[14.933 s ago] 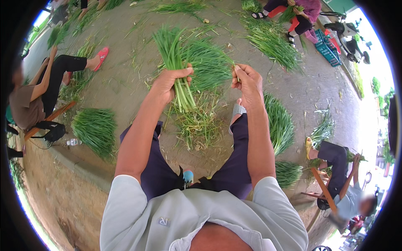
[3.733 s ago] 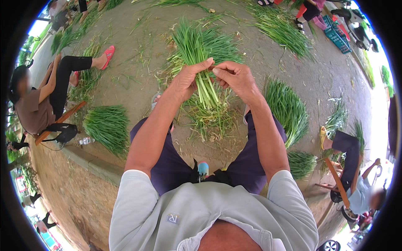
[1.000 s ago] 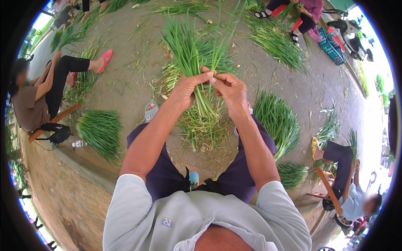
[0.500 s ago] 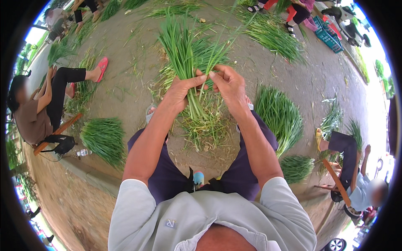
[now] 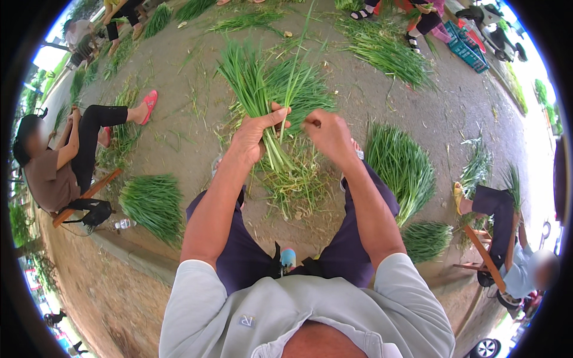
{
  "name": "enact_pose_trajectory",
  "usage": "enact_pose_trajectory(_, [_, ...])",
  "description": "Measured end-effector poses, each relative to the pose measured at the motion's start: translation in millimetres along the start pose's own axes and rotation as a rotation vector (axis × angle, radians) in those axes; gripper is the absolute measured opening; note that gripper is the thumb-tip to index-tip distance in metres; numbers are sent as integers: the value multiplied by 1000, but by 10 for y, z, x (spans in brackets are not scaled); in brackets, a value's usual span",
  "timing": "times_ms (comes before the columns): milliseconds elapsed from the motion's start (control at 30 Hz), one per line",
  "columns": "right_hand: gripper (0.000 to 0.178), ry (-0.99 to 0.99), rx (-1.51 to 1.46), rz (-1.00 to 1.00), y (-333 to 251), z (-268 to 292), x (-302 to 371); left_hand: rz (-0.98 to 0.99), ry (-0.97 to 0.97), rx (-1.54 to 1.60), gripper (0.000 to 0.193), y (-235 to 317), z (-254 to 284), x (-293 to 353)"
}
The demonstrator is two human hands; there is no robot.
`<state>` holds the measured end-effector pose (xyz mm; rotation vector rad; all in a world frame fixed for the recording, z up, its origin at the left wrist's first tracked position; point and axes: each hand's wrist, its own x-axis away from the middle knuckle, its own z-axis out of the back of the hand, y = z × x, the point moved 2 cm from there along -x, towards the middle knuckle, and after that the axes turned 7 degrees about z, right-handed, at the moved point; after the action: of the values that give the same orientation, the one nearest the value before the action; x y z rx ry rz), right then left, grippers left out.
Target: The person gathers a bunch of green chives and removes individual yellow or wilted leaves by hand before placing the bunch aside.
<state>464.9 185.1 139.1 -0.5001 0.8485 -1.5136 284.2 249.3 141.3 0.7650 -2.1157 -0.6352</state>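
A bunch of green chives is gripped around its pale stems by my left hand, leaves fanning away from me. A few thin stalks stand apart at the thumb of that hand. To the right, a short gap from the stems, my right hand is closed with its fingertips pinched together; whatever they hold, if anything, is too small to make out. Beyond the hands a heap of chives lies on the ground. Below them, between my feet, are yellowed trimmings.
Chive piles lie to my left and right, the larger right pile beside my knee. A person sits at far left near a plastic bottle; another person sits at far right. A teal crate stands at the upper right.
My right hand has drawn away from the stalks at my left thumb, moving slightly right and nearer me. The bunch stays in my left hand, tilted a little more left.
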Motion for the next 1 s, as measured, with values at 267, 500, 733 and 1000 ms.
enact_pose_trajectory(267, [21,-99,142,1,-137,-6,38,-21,-27,-21,28,4,63,-22])
enact_pose_trajectory(500, [22,75,-421,76,-48,-69,-59,-2,-11,-1,27,-6,14,12])
enact_pose_trajectory(733, [24,-100,-708,-209,-211,7,-65,-4,3,-157,26,-143,4,-5])
enact_pose_trajectory(1000, [22,-37,-810,-241,-57,-12,-69,33,-25,-129,24,-201,-15,-16])
